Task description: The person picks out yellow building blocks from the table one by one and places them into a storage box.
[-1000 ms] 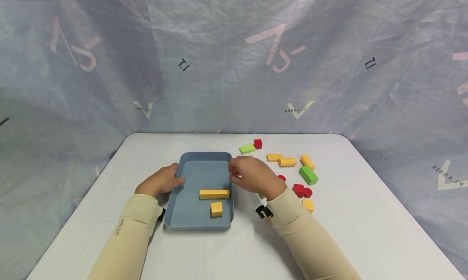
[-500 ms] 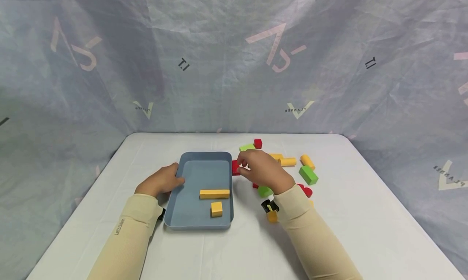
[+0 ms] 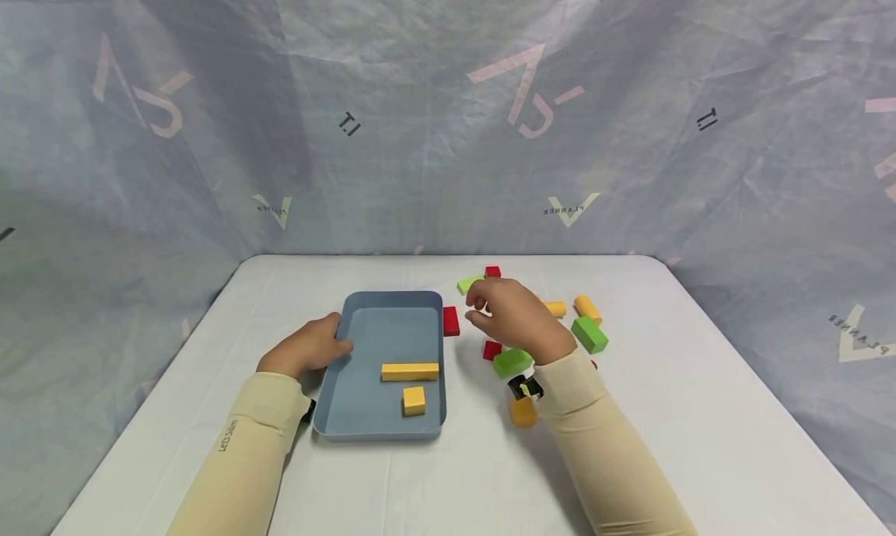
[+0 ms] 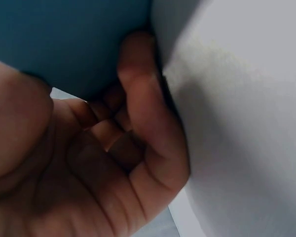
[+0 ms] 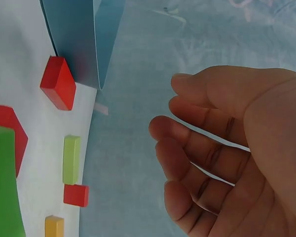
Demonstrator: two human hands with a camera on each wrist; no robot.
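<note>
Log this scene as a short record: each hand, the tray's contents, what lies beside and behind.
left hand: grips left wall of blue-gray tray
right hand: raised, fingers loosely curled, holding nothing
tray contents: yellow bar, yellow cube
beside tray's right wall: red rectangular block; contact unclear
farther back: light-green block, red cube

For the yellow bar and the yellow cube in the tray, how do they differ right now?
Shape: the bar is long and narrow, while the cube is short and blocky.
Position: the cube sits closer to the person than the bar.
Reach: the bar's end comes close to the right side of the tray; the cube stops shorter of it.
Shared: both are yellow, inside the tray and not held.
</note>
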